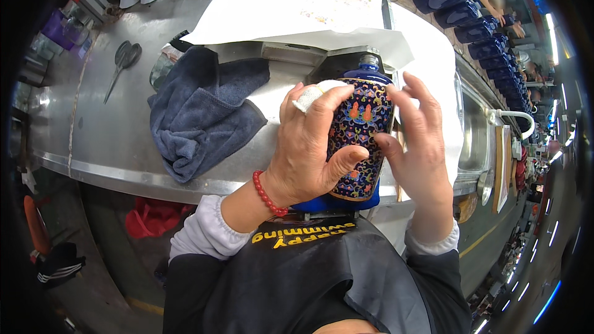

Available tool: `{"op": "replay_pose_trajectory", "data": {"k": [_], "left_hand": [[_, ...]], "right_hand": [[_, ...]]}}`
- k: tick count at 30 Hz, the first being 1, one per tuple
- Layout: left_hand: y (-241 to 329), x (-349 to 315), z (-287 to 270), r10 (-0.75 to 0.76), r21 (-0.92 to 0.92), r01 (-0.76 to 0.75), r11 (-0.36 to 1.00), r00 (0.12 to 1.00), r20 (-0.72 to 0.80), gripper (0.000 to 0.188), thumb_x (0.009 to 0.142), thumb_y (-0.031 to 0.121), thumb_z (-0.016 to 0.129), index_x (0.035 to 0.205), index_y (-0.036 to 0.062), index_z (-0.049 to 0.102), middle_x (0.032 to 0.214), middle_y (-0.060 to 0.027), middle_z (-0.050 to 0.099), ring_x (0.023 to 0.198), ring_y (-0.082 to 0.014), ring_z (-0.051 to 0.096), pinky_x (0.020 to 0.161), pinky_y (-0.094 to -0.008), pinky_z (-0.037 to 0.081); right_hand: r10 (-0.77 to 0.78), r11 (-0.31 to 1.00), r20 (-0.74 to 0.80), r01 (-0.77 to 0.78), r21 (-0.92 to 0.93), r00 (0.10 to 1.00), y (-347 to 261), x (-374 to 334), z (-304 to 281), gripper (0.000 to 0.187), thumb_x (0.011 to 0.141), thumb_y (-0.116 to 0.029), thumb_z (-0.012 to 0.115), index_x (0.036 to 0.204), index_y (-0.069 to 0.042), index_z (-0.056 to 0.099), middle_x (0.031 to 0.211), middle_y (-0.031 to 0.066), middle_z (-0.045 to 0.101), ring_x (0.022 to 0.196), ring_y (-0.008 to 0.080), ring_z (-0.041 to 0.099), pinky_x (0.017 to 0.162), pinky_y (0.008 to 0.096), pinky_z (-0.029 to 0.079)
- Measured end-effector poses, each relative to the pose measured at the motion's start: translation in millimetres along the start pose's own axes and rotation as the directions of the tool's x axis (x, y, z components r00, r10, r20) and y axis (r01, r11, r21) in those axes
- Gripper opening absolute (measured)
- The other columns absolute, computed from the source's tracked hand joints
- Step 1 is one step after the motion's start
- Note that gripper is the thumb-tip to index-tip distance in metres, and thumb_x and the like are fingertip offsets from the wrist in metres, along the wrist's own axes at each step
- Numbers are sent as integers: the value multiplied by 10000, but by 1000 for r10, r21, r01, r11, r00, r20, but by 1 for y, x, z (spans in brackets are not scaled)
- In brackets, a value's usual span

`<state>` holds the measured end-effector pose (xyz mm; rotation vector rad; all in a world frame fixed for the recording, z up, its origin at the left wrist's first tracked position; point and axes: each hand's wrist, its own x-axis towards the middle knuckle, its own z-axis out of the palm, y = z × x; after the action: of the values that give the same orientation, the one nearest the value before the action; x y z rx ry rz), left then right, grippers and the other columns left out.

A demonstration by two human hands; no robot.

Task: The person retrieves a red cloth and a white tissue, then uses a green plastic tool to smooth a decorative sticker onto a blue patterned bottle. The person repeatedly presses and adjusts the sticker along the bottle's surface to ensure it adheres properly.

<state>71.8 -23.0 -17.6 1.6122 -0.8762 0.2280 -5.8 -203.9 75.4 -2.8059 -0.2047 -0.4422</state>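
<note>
A dark blue glass bottle lies tilted in front of me, its threaded glass neck pointing away. Its broad face carries a colourful patterned decal of scrolls and orange figures. At its left edge is my left hand, fingers apart, with the index fingertip and thumb touching the patterned face. White wrapping covers one of its fingers. My right hand, slightly blurred, has its fingers spread along the bottle's right side, with the thumb near the decal. A blue cloth shows under the bottle's near end.
A dark blue towel lies crumpled on the metal worktop, beside grey-handled scissors. Beyond the bottle stretches white paper with a printed decal sheet. Several blue bottles line the far right, near a sink.
</note>
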Motion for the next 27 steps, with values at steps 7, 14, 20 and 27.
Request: {"op": "replay_pose_trajectory", "data": {"k": [7,14,20,27], "left_hand": [[16,3,-6,52,356,-111,928,984,169,716,965,670,509,1396,112,632,1293,-138,607,1204,-330,496,1150,-559,248],[14,6,0,0,333,-47,942,990,141,750,951,666,531,1420,85,598,1282,-142,614,1195,-336,511,1143,-578,256],[10,5,2,26,254,-40,966,998,56,745,957,639,554,1423,59,572,1251,-147,631,1169,-340,562,1138,-577,274],[6,2,-1,14,247,-25,969,999,47,704,971,614,559,1369,33,572,1213,-154,649,1127,-346,601,1128,-579,296]], "right_hand": [[-103,994,-131,108,31,986,13,11,-12,523,821,153,628,1328,32,580,1301,259,633,1202,406,633,1016,451,514],[-116,993,-120,115,-12,986,10,9,-7,494,827,156,617,1306,35,595,1286,256,640,1187,402,643,1000,452,525],[-100,995,-110,98,-20,989,11,7,-7,512,808,170,612,1290,2,649,1302,255,630,1173,403,639,995,457,519],[-130,990,-75,124,-69,989,12,10,-3,598,728,137,669,1279,-93,699,1320,237,617,1173,417,616,1001,473,508]]}}
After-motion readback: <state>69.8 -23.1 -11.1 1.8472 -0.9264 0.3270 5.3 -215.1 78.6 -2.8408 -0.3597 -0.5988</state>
